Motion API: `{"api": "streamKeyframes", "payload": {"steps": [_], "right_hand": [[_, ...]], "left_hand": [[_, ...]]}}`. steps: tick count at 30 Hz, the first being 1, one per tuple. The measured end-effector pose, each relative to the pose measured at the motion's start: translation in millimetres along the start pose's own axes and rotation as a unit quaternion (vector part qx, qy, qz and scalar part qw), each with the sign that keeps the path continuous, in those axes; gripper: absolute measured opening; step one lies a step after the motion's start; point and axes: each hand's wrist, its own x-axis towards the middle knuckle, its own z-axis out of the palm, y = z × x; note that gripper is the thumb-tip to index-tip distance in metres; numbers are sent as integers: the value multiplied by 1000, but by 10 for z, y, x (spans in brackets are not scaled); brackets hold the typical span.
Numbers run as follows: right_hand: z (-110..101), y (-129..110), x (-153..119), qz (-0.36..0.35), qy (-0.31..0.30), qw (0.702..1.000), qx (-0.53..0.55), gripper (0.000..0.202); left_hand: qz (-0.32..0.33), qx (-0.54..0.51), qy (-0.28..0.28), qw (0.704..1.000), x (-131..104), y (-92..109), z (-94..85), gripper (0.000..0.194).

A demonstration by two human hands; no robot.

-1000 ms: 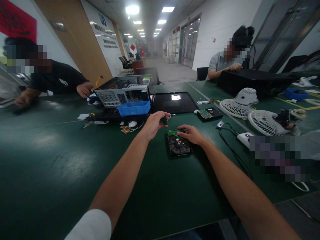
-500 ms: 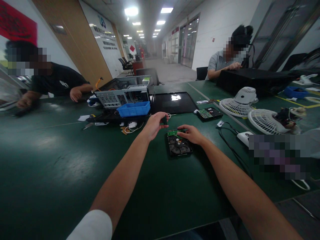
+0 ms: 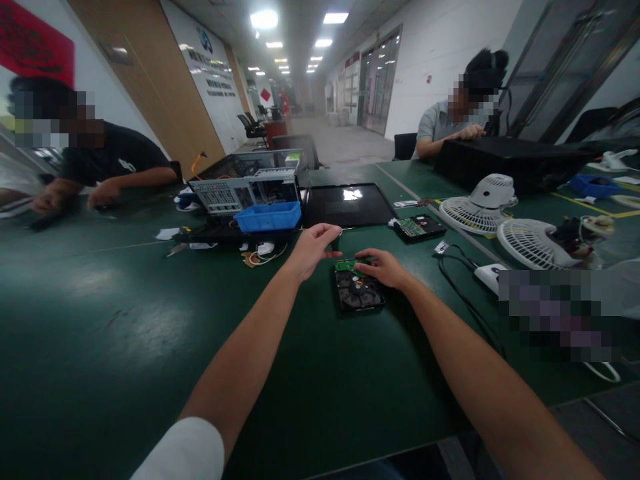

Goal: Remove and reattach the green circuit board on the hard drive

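Observation:
A hard drive (image 3: pixel 358 292) lies on the green table in front of me, its green circuit board (image 3: pixel 345 266) showing at the far end. My right hand (image 3: pixel 383 268) grips that far end, thumb over the board and fingers along the edge. Just above and to the left is my left hand (image 3: pixel 318 250), its fingers closed round a small dark screwdriver-like tool (image 3: pixel 336 245). The tool stands roughly upright near the drive's far edge. Its tip is too small to make out, so I cannot tell whether it touches the drive.
Beyond my hands stand a blue tray (image 3: pixel 269 217), an opened computer case (image 3: pixel 225 195) and a black panel (image 3: pixel 345 205). Another hard drive (image 3: pixel 419 227) lies to the right, near white fan parts (image 3: pixel 473 213) and a power strip (image 3: pixel 487 272). Two people work across the table.
My left fingers have shifted on the tool, with the index finger now stretched further right over its top. My right hand and the drive stay put. The left co-worker's hand has moved left.

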Motion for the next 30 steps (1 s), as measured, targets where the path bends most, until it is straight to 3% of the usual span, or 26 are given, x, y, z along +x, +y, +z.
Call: {"api": "streamKeyframes", "payload": {"steps": [10, 21, 30], "right_hand": [[6, 30, 16, -9, 10, 1000, -10, 53], [54, 0, 20, 2, 80, 994, -73, 48], [-57, 73, 44, 59, 56, 995, -51, 45]], "left_hand": [[-1, -12, -18, 1000, 19, -74, 10, 27], [-3, -16, -14, 1000, 26, -46, -37, 24], [-13, -25, 2, 1000, 46, -34, -108, 31]]}}
